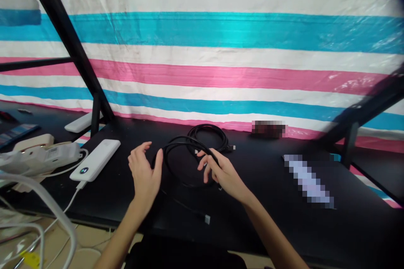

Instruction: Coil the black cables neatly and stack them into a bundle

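A looped black cable point(186, 143) is held up over the black desk, its loops standing loosely between my two hands. My right hand point(217, 170) is closed on the right side of the loops, thumb and fingers around the strands. On the left, my left hand point(145, 174) has its fingers spread and thumb raised, with the loop's left edge passing by the thumb. One cable end with a silvery USB plug point(207, 219) lies near the desk's front edge. Behind the loops rests a second coiled black cable point(207, 126), with a light-tipped plug point(234, 148) at its right.
A white power bank point(96, 159) with a white cord lies left, near a white power strip point(59, 155). A blurred-out flat object point(309, 183) lies right, and a dark one point(268, 129) at the back. Black frame bars point(67, 46) slant before a striped sheet point(221, 29).
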Available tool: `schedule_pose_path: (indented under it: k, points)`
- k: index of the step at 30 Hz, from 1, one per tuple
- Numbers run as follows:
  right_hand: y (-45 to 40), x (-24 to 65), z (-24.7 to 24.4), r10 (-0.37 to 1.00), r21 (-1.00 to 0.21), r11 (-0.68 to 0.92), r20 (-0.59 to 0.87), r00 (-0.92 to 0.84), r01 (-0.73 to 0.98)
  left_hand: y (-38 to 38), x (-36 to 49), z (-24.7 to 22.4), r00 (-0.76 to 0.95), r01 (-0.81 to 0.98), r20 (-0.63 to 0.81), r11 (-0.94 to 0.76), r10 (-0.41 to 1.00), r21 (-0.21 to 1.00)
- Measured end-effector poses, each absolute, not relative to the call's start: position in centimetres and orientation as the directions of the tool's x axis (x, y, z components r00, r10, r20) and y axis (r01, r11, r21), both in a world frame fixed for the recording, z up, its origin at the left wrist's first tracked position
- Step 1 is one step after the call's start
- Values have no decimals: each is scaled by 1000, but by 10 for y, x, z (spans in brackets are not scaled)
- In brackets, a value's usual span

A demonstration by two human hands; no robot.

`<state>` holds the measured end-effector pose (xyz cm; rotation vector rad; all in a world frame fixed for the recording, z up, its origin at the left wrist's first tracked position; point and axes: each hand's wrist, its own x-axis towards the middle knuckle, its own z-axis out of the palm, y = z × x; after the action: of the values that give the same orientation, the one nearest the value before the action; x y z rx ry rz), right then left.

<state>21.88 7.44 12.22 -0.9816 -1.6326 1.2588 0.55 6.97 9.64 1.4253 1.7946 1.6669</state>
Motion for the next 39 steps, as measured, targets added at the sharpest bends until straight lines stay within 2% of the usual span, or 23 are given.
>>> schedule_pose_path:
  k: [1, 3, 6, 8, 10, 13, 16, 22, 26, 30, 34, 37, 39]
  points:
    - [72, 221, 124, 920, -972, 217, 175, -350, 85, 76, 3, 94, -408, 257, 214, -114, 887, 960]
    - [67, 224, 127, 922, -969, 241, 211, -326, 54, 84, 4, 89, -218, 67, 18, -3, 976, 998]
    - [65, 229, 130, 955, -973, 221, 229, -189, -59, 84, 16, 86, 66, -104, -107, 113, 992, 988]
    - [67, 231, 131, 979, -969, 184, 195, -59, -162, 80, 22, 89, 206, -268, -125, 179, 970, 947]
    - [69, 233, 131, 990, -956, 144, 138, 41, -257, 75, 25, 96, 264, -408, -111, 215, 958, 888]
    - [71, 235, 131, 991, -938, 102, 67, 115, -332, 68, 25, 108, 227, -505, -72, 181, 971, 844]
    - [69, 236, 128, 986, -943, 89, 36, 166, -322, 61, 25, 117, 166, -552, -48, 133, 985, 823]
    - [63, 244, 124, 974, -975, 77, 29, 224, -210, 50, 23, 117, 35, -508, -117, 119, 992, 853]
    - [61, 255, 128, 944, -980, 169, 131, 303, -101, 52, 9, 115, 85, -364, -93, 117, 992, 924]
    - [63, 265, 132, 895, -969, 246, 218, 389, -22, 58, -13, 120, 81, -159, 3, 10, 997, 987]
    - [66, 272, 135, 823, -939, 327, 339, 456, 108, 62, -33, 125, 29, 16, 59, -60, 998, 998]
    - [66, 279, 136, 763, -904, 375, 428, 485, 207, 63, -43, 126, 97, 132, 48, -61, 994, 989]
    - [66, 285, 136, 758, -898, 376, 440, 481, 229, 63, -48, 125, 156, 140, 27, -49, 987, 989]
